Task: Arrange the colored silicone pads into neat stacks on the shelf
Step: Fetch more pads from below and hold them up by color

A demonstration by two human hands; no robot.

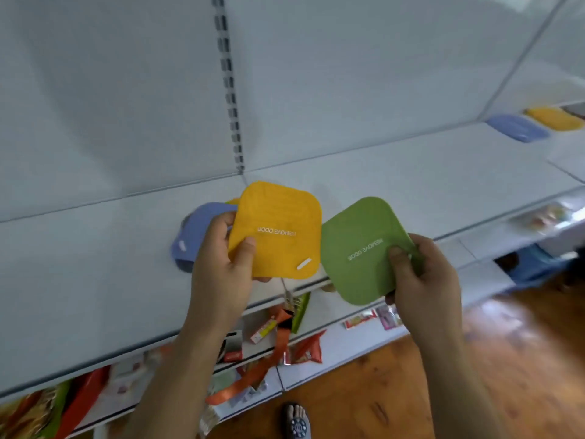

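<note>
Left hand (221, 264) pinches a yellow pad (278, 229), right hand (421, 277) a green pad (361, 248), both printed "REMOVE ODOR" upside down.

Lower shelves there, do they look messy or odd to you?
Yes. The lower shelves hold packets lying at all angles, and an orange strap dangles over the front edge instead of lying flat.

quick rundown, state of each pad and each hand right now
yellow pad: held up above the shelf, gripped by the left hand, printed side to the camera
blue pad: behind the yellow one, also in the left hand
green pad: pinched at its edge by the right hand, off the shelf
left hand: gripping two pads
right hand: gripping one pad
far blue pad: flat on the shelf
far yellow pad: flat on the shelf, beside it
</note>
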